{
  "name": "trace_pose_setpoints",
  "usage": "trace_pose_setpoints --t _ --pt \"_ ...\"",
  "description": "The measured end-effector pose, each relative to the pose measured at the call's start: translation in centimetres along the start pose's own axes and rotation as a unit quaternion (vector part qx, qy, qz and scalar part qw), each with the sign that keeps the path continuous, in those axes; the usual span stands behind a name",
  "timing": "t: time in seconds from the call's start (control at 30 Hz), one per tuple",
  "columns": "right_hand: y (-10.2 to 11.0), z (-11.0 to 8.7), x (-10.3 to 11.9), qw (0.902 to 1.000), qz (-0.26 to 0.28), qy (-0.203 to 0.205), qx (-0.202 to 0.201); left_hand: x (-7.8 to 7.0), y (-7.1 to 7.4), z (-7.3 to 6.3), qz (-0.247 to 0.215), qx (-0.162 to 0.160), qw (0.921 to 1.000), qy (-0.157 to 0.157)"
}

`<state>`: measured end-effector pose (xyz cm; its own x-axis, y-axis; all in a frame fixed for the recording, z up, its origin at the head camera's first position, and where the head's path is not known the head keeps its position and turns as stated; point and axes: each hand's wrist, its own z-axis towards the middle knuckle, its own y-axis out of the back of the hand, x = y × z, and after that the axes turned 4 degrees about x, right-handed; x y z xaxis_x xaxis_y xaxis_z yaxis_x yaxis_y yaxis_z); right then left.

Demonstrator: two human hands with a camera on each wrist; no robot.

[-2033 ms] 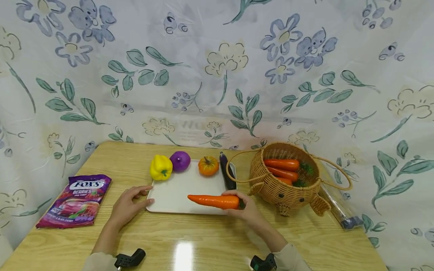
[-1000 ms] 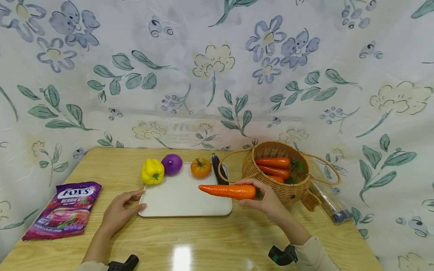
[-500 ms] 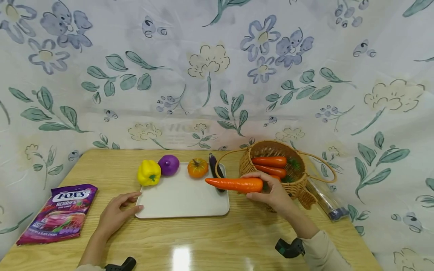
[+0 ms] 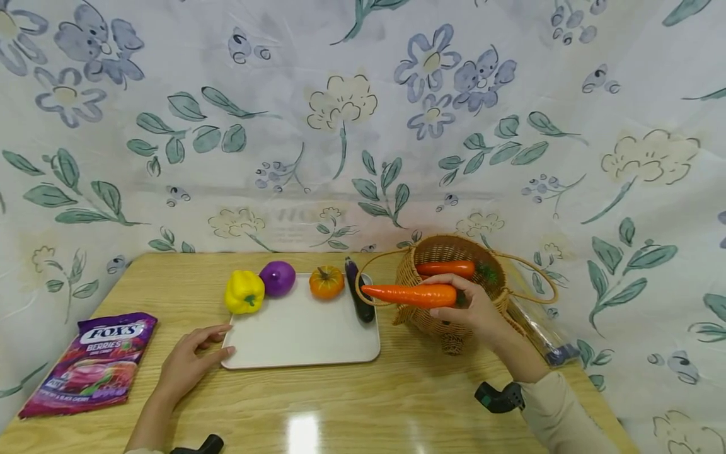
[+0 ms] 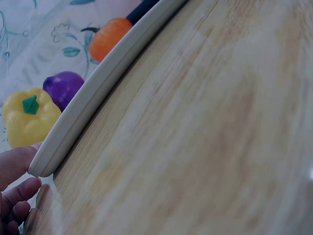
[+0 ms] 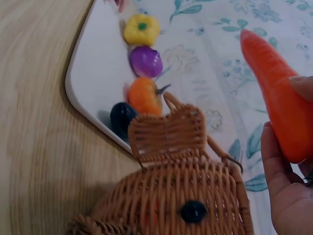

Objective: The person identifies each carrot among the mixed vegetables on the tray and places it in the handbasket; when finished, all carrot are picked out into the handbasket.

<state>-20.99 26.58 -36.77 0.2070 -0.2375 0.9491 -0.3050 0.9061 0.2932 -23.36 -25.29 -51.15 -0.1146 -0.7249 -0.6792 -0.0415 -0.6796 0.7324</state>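
Note:
My right hand (image 4: 476, 310) grips an orange carrot (image 4: 409, 295) by its thick end, thumb on one side and fingers on the other. The carrot is level, its tip pointing left, in front of the wicker basket (image 4: 422, 323). Other carrots (image 4: 448, 268) lie inside that basket, partly hidden by the hand. My left hand (image 4: 184, 362) touches the left edge of a white tray (image 4: 300, 340) with thumb and forefinger. Along the tray's back and sides are a yellow bell pepper (image 4: 244, 292), a purple onion-like vegetable (image 4: 278, 279), a small pumpkin (image 4: 326, 282) and an eggplant (image 4: 360, 291).
A purple Fox's candy bag (image 4: 91, 362) lies on the wooden table (image 4: 351, 410) at the left. Behind the basket is a clear plastic-wrapped item (image 4: 544, 334). The basket's handle loop (image 4: 379, 255) reaches over the eggplant. A floral cloth (image 4: 255, 157) hangs behind.
My right hand has lifted the carrot from above the tray and carried it right and back to the basket. The left hand stays at the tray's edge. The head view has shifted somewhat.

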Motion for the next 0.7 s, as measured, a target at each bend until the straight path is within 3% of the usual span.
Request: trace_pose_setpoints --t 0.17,0.7 --pt "1.6 -0.1 0.3 0.9997 0.010 -0.022 -0.003 0.0 0.0 0.0 -0.006 0.004 1.0000 0.001" --pt "6.2 0.0 1.3 0.9985 0.051 -0.020 0.001 0.1 -0.1 0.1 -0.001 0.004 1.0000 0.003"
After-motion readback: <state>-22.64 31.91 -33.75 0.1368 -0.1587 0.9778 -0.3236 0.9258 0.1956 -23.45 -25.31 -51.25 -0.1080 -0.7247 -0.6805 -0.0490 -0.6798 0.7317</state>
